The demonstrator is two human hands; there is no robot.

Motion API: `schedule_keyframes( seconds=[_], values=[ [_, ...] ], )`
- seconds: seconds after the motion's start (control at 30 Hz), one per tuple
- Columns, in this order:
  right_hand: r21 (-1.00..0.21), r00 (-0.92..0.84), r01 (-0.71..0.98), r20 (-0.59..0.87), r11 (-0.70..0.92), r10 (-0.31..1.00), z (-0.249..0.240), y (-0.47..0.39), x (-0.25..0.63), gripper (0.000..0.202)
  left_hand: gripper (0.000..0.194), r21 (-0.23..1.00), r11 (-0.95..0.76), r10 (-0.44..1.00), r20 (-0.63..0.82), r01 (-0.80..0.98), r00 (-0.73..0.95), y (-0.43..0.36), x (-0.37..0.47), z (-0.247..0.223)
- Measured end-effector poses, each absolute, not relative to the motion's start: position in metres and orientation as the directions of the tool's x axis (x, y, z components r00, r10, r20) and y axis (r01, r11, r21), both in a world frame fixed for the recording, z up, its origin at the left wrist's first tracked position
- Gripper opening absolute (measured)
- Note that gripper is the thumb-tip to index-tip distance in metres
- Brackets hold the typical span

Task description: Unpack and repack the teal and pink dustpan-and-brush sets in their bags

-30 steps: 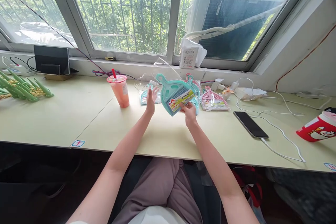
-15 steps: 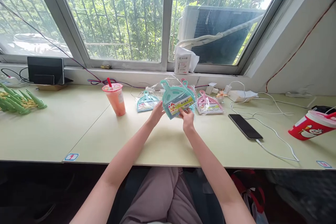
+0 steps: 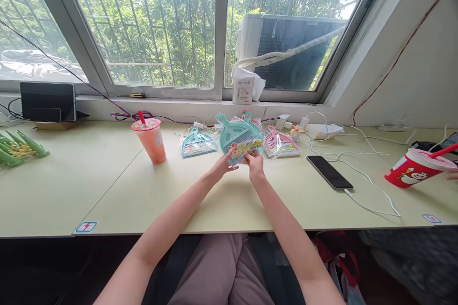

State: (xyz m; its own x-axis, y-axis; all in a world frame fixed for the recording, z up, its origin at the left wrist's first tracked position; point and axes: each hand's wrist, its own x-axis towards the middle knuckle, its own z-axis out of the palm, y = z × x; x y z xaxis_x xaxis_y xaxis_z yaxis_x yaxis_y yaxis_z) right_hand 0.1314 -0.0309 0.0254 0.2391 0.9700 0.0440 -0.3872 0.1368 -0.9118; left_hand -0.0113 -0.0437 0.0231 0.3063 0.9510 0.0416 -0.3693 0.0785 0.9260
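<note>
Pinching film-wrapped, fan-shaped teal plastic dustpan low, with fingers of left hand and right hand, above counter, inside its front edge. Probably light, stiff, slick-wrapped; best gripped by opposite rims.

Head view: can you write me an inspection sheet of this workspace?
Surface: pale table, seam at left.
Job's things: wrapped teal dustpan held up; teal packet left, pink packet right.
Clutter: orange drink, red cup, phone.
Hands: left hand and right hand grip the dustpan's lower edge.
Cables: white cable in phone.
Surroundings: window behind; blurred fingers at right edge.
</note>
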Motion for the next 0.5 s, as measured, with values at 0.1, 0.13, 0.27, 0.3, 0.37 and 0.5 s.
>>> schedule_keyframes(
  seconds=[0.1,0.13,0.27,0.3,0.37,0.5],
  values=[
    [-0.918,0.231,-0.371,0.059,0.144,0.971,0.027,-0.032,0.13,0.034,0.062,0.919,-0.044,0.962,0.145,-0.391,0.231,-0.042,-0.018,0.027],
    [-0.921,0.21,-0.364,0.067,0.141,0.976,0.028,-0.032,0.129,0.035,0.061,0.919,-0.082,0.967,0.167,-0.386,0.192,-0.042,-0.021,0.028],
    [-0.943,0.11,-0.318,0.062,0.094,0.992,0.03,-0.033,0.126,0.036,0.065,0.932,-0.104,0.99,0.131,-0.346,0.055,-0.04,-0.031,0.027],
    [-0.95,0.088,-0.303,0.044,0.069,0.995,0.031,-0.033,0.126,0.034,0.065,0.932,-0.1,0.992,0.121,-0.349,0.039,-0.039,-0.032,0.027],
    [-0.96,0.044,-0.278,0.011,0.023,0.999,0.032,-0.032,0.128,0.03,0.066,0.93,-0.098,0.993,0.115,-0.354,0.027,-0.039,-0.034,0.026],
    [-0.96,-0.018,-0.278,-0.031,-0.034,0.999,0.034,-0.026,0.135,0.028,0.069,0.936,-0.121,0.989,0.142,-0.331,0.042,-0.04,-0.034,0.028]
  ],
)
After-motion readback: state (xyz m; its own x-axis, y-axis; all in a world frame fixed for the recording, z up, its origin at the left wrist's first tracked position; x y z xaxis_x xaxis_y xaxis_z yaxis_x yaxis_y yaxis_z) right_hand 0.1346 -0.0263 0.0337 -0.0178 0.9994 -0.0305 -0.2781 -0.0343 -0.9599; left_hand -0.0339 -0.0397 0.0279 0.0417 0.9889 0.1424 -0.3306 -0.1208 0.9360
